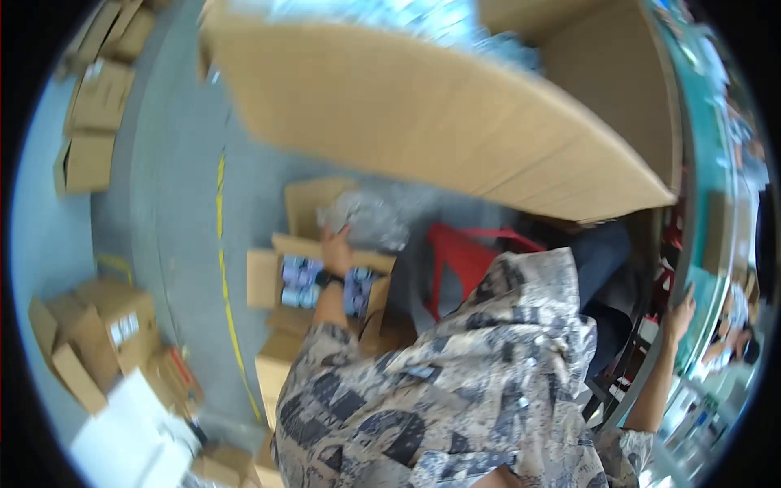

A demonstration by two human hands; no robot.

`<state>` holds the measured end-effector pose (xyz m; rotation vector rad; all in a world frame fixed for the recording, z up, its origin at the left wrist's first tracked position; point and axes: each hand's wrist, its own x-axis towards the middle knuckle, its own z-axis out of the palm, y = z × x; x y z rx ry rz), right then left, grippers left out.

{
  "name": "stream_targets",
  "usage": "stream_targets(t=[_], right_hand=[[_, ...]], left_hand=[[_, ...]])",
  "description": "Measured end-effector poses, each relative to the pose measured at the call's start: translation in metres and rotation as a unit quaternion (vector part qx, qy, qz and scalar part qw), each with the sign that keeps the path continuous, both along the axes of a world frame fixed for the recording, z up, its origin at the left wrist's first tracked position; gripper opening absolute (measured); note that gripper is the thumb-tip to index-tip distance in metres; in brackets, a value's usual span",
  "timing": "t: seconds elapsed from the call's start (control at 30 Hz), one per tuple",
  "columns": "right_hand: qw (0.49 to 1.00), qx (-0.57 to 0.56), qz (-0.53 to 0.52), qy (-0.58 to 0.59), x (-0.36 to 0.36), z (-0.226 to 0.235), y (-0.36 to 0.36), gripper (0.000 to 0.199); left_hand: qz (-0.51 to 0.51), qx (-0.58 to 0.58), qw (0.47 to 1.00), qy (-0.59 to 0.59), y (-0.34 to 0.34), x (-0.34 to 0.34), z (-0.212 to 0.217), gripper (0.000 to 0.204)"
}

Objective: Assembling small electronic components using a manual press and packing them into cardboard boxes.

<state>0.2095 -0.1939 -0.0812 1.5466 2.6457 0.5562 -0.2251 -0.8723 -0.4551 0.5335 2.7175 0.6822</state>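
My left hand, with a dark watch on the wrist, reaches over an open cardboard box. Its fingers look closed on the edge of a crumpled clear plastic bag, though motion blurs them. Packed inside the box are several purple and pale blue packages, partly hidden by my forearm. Far to the right, my right hand rests on the edge of a green-topped table, fingers stretched out and holding nothing.
A large open carton with blue wrapped items looms in front. Beside my body stands a red stool. More cardboard boxes lie left, past a yellow floor line. Other people are at the far right.
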Motion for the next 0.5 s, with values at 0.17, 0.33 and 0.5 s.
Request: stream_targets(t=[0.17, 0.33, 0.5], right_hand=[[0.998, 0.037, -0.047, 0.011, -0.043, 0.021, -0.047, 0.091], [0.998, 0.012, -0.054, 0.043, -0.039, 0.044, -0.058, 0.093], [0.997, 0.012, -0.005, 0.076, -0.05, 0.046, -0.053, 0.096]], left_hand=[[0.188, 0.183, 0.939, 0.222, 0.003, -0.063, 0.139, 0.032], [0.113, 0.318, 0.725, 0.601, 0.058, -0.136, 0.406, 0.024], [-0.237, 0.475, 0.798, 0.286, 0.222, -0.161, 0.55, 0.026]])
